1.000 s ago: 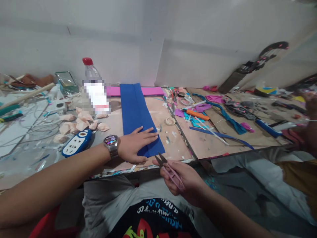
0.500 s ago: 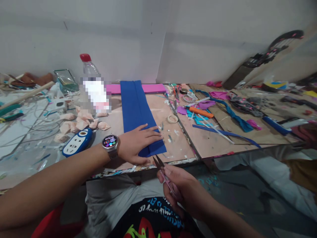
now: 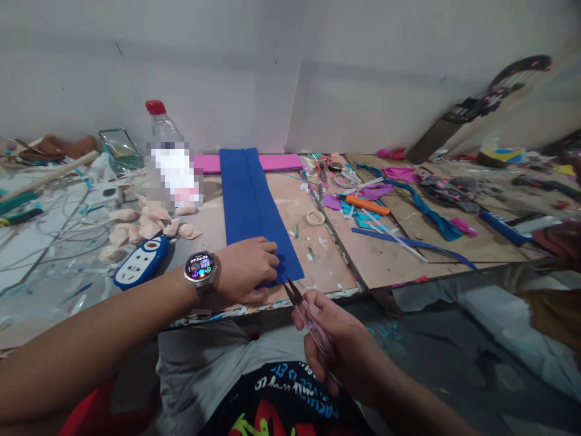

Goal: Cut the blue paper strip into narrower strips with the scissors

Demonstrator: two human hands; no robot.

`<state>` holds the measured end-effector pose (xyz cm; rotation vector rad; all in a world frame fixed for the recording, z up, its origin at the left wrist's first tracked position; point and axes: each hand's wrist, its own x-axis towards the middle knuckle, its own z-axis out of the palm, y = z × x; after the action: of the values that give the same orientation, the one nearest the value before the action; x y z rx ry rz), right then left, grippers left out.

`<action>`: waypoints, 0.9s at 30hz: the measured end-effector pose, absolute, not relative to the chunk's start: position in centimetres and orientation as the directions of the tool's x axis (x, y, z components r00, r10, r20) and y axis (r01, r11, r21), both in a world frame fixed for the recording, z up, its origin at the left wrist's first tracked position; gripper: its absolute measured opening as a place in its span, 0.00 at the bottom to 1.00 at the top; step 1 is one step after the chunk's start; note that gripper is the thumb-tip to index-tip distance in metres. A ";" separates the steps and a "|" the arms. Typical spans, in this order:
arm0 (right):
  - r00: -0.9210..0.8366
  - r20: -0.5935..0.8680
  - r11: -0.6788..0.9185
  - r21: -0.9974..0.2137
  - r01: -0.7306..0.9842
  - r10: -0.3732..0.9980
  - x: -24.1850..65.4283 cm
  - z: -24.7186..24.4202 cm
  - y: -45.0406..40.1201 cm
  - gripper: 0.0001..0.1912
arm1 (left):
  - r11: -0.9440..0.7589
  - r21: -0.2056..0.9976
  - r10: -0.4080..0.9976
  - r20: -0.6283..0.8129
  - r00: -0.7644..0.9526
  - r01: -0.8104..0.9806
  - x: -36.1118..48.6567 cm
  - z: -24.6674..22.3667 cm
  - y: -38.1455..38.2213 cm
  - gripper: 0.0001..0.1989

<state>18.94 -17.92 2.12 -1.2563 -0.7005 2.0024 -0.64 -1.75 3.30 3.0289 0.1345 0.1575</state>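
A long strip of folded blue crepe paper [image 3: 254, 206] lies on the work board, running from the back towards the front edge. My left hand [image 3: 250, 269], with a watch on the wrist, rests on its near end. The fingers are curled in and closed at the paper's near left part; the fingertips are partly hidden. In my right hand [image 3: 333, 327] is a pair of small scissors [image 3: 314, 327] with pink handles. Their dark blades are slightly apart and point up at the near edge of the blue paper.
Pink paper [image 3: 281, 162] lies under the strip's far end. On the left are a bottle [image 3: 164, 127], peach paper pieces [image 3: 149, 224] and a blue-and-white power strip [image 3: 141, 261]. To the right are a tape roll [image 3: 315, 217], an orange cutter [image 3: 365, 204] and paper scraps.
My left hand's fingers, spread flat over the paper before, have drawn back to the left and curled in. The scissors have shifted slightly right and stay by the near edge.
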 end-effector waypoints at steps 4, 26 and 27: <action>-0.328 -0.543 -0.631 -0.715 -0.301 0.773 19.0 2.3 -17.9 0.19 | -0.991 0.121 0.071 0.128 0.989 0.056 -0.5 3.1 -2.0 0.07; -0.249 -0.542 -0.590 -0.662 -0.462 0.803 19.2 1.4 -18.1 0.31 | -0.977 0.206 0.114 0.278 0.954 0.056 -1.3 3.5 0.1 0.06; -0.260 -0.552 -0.605 -0.656 -0.450 0.792 19.3 1.6 -18.0 0.31 | -0.975 0.215 0.118 0.285 0.951 0.056 -1.3 3.5 0.2 0.06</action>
<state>19.25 -18.04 1.62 -1.1521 -0.4737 1.9485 -1.31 0.17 3.51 2.8998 0.1306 0.4421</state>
